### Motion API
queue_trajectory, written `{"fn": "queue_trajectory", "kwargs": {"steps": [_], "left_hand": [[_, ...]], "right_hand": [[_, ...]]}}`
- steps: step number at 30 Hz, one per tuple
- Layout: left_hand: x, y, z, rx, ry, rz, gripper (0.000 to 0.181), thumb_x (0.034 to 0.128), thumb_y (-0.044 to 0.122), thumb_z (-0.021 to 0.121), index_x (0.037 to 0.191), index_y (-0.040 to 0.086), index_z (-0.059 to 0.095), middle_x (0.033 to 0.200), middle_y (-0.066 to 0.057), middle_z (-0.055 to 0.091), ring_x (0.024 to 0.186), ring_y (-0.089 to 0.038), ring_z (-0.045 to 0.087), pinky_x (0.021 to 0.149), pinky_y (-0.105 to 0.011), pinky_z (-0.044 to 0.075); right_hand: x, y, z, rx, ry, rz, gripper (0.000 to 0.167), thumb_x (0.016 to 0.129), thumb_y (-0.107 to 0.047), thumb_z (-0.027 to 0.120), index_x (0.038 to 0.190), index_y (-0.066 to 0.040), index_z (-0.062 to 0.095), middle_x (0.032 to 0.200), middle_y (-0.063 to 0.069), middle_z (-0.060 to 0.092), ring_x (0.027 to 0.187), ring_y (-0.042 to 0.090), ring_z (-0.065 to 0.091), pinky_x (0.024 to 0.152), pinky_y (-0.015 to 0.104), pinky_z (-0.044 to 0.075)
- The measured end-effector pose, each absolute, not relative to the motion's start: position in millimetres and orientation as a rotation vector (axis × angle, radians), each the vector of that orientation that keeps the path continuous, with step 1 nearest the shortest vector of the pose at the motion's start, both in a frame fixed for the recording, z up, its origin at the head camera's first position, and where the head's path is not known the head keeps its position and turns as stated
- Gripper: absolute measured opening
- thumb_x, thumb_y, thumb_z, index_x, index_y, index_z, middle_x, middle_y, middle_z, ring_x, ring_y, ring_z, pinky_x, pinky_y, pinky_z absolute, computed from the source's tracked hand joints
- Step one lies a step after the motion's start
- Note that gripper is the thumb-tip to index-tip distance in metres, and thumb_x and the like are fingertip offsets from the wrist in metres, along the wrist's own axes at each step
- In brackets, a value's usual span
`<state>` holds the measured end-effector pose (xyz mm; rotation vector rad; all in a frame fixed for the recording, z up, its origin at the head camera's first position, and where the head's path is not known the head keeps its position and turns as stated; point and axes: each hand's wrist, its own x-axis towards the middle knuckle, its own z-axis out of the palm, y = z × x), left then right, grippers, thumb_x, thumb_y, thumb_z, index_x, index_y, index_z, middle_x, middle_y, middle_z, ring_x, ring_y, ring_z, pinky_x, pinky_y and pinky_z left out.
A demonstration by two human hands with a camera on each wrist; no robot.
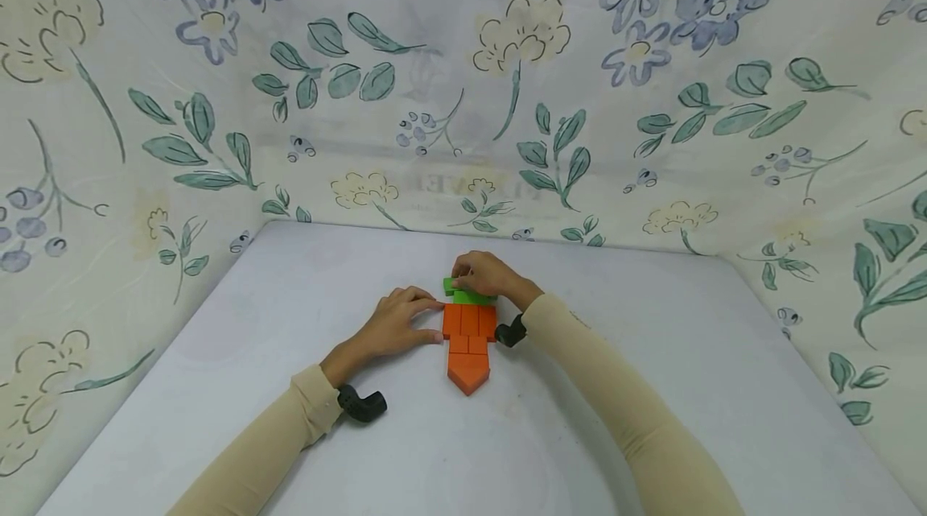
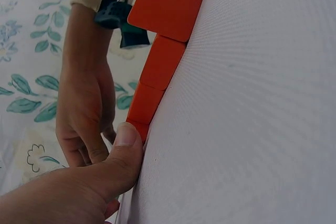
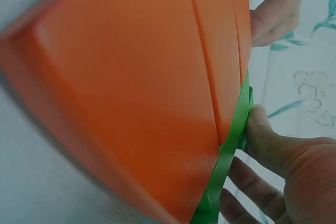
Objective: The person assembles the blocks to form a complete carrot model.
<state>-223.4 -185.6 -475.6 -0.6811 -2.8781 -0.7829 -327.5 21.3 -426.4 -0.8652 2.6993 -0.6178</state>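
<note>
Flat orange blocks (image 1: 469, 321) lie together on the table in a carrot-like shape, wide at the far end and pointed at the near end. Green blocks (image 1: 474, 298) adjoin the wide end. My left hand (image 1: 397, 321) lies at the left side of the orange blocks, thumb and fingertips spread along that edge; its thumb touches an orange block (image 2: 144, 103) in the left wrist view. Above the green blocks, my right hand (image 1: 484, 273) pinches a small green block (image 1: 449, 287) at their left end. In the right wrist view, the right thumb rests against green; its grip is partly hidden.
The white table (image 1: 290, 274) extends around the blocks. A floral cloth (image 1: 434, 97) hangs behind and at both sides. Black wrist devices (image 1: 362, 405) sit at both cuffs, the right one (image 1: 511, 332) close beside the orange blocks.
</note>
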Motion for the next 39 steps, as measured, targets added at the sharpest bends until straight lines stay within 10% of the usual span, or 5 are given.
{"fn": "queue_trajectory", "kwargs": {"steps": [27,39], "left_hand": [[-231.2,-174.8,-477.5,-0.765,-2.883,-0.802,0.061,0.0843,0.052,0.075,0.135,0.02,0.063,0.136,-0.004,0.056,0.126,-0.027,0.048,0.096,-0.048,0.037],[-231.7,-221.8,-449.0,-0.634,-2.952,-1.047,0.048,0.1028,0.043,0.053,0.142,0.015,0.056,0.146,-0.012,0.052,0.14,-0.037,0.041,0.113,-0.062,0.029]], "right_hand": [[-309.5,52.7,-416.5,-0.879,2.835,-0.754,0.029,0.101,-0.029,0.06,0.122,-0.01,0.067,0.117,0.008,0.067,0.11,0.023,0.06,0.098,0.039,0.05],[-245.2,125.4,-387.1,-1.024,2.959,-0.976,0.024,0.1,-0.021,0.062,0.116,-0.004,0.068,0.112,0.009,0.068,0.111,0.03,0.062,0.093,0.05,0.052]]}}
